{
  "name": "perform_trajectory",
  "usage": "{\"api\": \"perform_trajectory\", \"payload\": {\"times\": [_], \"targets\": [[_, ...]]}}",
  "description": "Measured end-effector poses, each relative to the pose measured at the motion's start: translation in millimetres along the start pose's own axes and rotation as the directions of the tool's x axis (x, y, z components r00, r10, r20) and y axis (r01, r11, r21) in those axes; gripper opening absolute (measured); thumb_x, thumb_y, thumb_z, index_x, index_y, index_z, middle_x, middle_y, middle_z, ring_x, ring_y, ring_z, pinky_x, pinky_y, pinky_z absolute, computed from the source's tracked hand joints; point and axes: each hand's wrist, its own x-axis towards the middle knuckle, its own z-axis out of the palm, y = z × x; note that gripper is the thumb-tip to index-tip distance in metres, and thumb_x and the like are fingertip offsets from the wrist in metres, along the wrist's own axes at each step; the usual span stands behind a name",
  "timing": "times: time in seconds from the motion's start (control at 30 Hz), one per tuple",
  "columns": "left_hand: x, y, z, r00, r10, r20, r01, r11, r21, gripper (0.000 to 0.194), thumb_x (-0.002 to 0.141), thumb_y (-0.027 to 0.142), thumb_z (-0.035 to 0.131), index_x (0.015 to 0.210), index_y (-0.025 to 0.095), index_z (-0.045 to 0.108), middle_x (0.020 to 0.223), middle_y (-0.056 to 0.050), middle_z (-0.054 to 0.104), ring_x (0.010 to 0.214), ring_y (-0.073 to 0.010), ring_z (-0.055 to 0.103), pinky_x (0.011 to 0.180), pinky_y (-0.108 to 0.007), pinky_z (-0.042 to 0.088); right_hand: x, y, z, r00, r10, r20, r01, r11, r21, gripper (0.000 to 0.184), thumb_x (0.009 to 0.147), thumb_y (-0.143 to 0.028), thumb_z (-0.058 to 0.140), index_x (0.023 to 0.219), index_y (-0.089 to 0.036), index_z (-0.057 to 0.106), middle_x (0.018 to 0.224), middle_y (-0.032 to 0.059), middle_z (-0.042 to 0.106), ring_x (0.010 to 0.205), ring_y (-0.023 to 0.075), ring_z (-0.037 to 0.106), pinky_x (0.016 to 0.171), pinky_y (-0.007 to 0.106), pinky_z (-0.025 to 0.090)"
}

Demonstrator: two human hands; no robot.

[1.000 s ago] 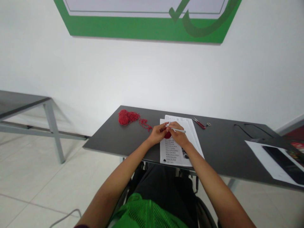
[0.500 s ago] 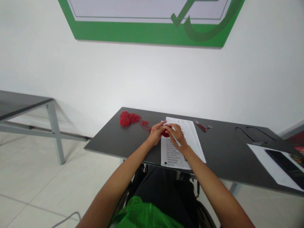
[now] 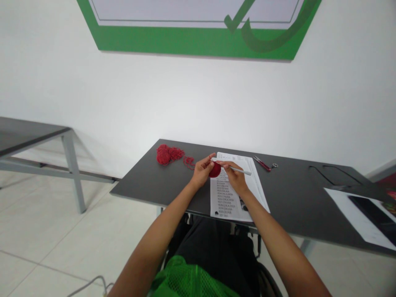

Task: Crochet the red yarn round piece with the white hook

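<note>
Over the printed sheets (image 3: pixel 227 198), my left hand (image 3: pixel 202 171) pinches a small round piece of dark red crochet (image 3: pixel 214 169) at its left side. Its index finger is raised, with red yarn (image 3: pixel 188 161) running past it. My right hand (image 3: pixel 235 178) is closed on a crochet hook (image 3: pixel 243 170) with a pale handle that sticks out to the right. The hook's tip end is at the top edge of the crochet piece. A loose ball of red yarn (image 3: pixel 163 154) lies at the table's far left, its strand trailing toward my left hand.
Small red-handled scissors (image 3: pixel 262 164) and a metal ring (image 3: pixel 274 165) lie right of the sheets on the dark table (image 3: pixel 291 198). Farther right are eyeglasses (image 3: pixel 335 185) and a black phone-like slab (image 3: pixel 373 216) on white paper (image 3: pixel 343 206). Another table (image 3: pixel 34 134) stands at the left.
My right hand has drawn back a little to the right from the crochet piece. The hook's handle and more of the red piece now show.
</note>
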Motion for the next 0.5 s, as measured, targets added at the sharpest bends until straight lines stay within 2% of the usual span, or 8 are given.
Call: {"api": "perform_trajectory", "payload": {"times": [0.13,0.23,0.4,0.5], "targets": [[1,4,-2.4,0.997,0.071,-0.031,-0.066,0.986,0.153,0.064,0.075,0.05,0.082,0.127,0.015,0.071,0.079,0.0,0.069,0.075,-0.0146,0.06,0.078,-0.03,0.05,-1,0,2,1.0,0.022,0.006,-0.022,0.999,-0.031,0.023,0.089,-0.048,0.071,0.096,-0.027,0.075,0.11,0.0047,0.079,0.106,0.0261,0.072,0.102,0.046,0.054],[1,9,-2.6,0.996,0.093,-0.013,-0.089,0.975,0.204,0.059,0.074,0.047,0.083,0.123,0.015,0.074,0.078,0.0,0.069,0.076,-0.0154,0.06,0.079,-0.03,0.05,-3,-4,2,1.0,0.026,-0.004,-0.026,0.999,-0.039,0.02,0.089,-0.046,0.071,0.095,-0.028,0.076,0.11,0.0044,0.078,0.108,0.0265,0.071,0.104,0.047,0.051],[-2,14,3.2,0.999,0.04,0.034,-0.04,0.999,0.015,0.058,0.073,0.046,0.084,0.121,0.014,0.076,0.084,-0.004,0.074,0.087,-0.0212,0.068,0.087,-0.034,0.052,-5,-13,0,0.999,0.041,-0.025,-0.04,0.999,0.028,0.023,0.095,-0.045,0.063,0.1,-0.028,0.078,0.109,0.0053,0.078,0.108,0.0263,0.071,0.102,0.046,0.053],[-5,16,7.2,0.998,0.005,0.056,0.001,0.995,-0.096,0.059,0.072,0.048,0.086,0.119,0.015,0.076,0.087,-0.006,0.077,0.087,-0.0219,0.07,0.089,-0.035,0.053,-5,-14,0,0.997,0.056,-0.05,-0.051,0.994,0.095,0.025,0.096,-0.045,0.062,0.101,-0.026,0.078,0.105,0.0052,0.08,0.106,0.0258,0.073,0.098,0.045,0.056]]}}
